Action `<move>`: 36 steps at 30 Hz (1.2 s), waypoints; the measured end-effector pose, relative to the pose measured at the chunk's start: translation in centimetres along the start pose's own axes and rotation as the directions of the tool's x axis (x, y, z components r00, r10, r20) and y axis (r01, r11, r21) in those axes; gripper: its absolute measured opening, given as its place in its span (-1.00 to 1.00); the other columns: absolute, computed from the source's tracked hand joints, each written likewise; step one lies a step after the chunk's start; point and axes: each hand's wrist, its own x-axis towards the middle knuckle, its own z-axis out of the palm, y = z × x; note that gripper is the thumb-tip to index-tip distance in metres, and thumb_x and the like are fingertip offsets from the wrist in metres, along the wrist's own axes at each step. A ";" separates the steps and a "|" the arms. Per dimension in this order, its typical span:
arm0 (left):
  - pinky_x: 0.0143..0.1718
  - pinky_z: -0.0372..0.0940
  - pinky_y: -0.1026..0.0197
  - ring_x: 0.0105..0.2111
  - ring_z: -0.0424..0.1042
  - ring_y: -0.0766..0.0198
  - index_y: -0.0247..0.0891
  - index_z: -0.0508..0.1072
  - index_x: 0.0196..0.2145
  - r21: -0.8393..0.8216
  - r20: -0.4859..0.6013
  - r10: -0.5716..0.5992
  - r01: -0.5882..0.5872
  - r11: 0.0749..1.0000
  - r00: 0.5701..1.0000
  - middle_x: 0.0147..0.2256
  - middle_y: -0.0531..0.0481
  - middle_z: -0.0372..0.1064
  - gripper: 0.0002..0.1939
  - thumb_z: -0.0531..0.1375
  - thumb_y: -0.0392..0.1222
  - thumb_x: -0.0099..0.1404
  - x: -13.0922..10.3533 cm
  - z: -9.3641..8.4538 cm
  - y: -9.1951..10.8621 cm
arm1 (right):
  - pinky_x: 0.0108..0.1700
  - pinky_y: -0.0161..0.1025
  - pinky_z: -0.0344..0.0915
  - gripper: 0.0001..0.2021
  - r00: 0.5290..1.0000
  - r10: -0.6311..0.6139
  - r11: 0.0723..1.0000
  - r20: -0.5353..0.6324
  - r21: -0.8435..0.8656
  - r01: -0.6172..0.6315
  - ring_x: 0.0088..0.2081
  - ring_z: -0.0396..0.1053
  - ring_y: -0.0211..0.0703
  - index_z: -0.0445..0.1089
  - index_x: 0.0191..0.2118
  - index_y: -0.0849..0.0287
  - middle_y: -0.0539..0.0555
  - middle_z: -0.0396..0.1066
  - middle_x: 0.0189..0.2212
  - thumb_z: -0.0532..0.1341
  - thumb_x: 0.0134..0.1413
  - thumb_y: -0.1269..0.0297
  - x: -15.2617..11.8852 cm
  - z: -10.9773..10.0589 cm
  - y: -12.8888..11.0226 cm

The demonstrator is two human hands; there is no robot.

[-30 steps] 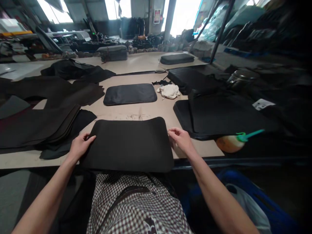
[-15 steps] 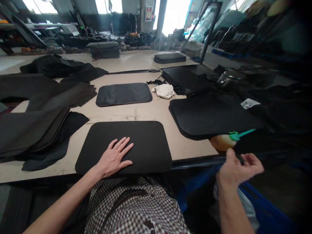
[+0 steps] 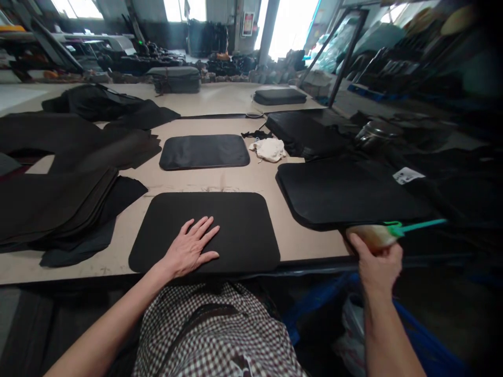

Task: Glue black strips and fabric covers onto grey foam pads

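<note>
Panel, black and round-cornered, lay along the bench's near edge beneath your left hand, widely spread and flat; your right hand curled around the green-spouted bottle near that edge, farther right.

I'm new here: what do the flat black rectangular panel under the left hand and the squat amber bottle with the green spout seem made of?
The black panel looks matte, perhaps leather-like sheet or foam: its even surface barely shines. The amber bottle is probably smooth plastic: its body seems translucent, though blurred.
</note>
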 end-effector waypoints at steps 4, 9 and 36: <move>0.44 -0.13 -0.11 0.48 -0.01 0.03 -0.05 0.11 0.48 -0.004 -0.011 0.000 0.000 1.000 1.000 0.50 -0.11 -0.07 -0.26 -0.04 0.33 0.50 0.0 0.1 -0.1 | 0.03 0.19 0.42 -0.35 0.994 0.084 0.886 0.069 0.452 -0.106 0.03 0.54 0.18 0.24 0.14 -0.20 0.15 0.33 0.21 0.44 -0.11 0.07 -2.0 -0.5 -4.1; 0.44 -0.13 -0.14 0.49 -0.04 0.04 -0.07 0.12 0.47 -0.006 -0.002 -0.014 0.014 1.000 1.000 0.50 -0.12 -0.07 -0.26 -0.06 0.33 0.51 0.0 -0.1 0.0 | 0.02 0.06 0.46 -0.25 0.882 0.010 0.910 0.471 0.361 -0.203 0.05 0.54 0.20 0.26 0.30 -0.14 0.23 0.39 0.21 0.46 -0.02 0.06 -4.7 1.1 -9.5; 0.49 -0.20 -0.11 0.46 0.04 -0.02 -0.22 0.26 0.41 0.193 -0.091 0.165 -0.145 0.970 0.982 0.42 -0.27 0.13 -0.26 0.18 0.19 0.41 0.9 1.0 -1.4 | -0.39 -0.34 0.30 -0.39 0.227 -0.160 0.585 0.961 0.277 -0.762 -0.41 0.37 -0.30 0.22 0.10 0.16 0.02 0.46 -0.26 0.42 0.13 -0.07 -12.5 21.2 -14.7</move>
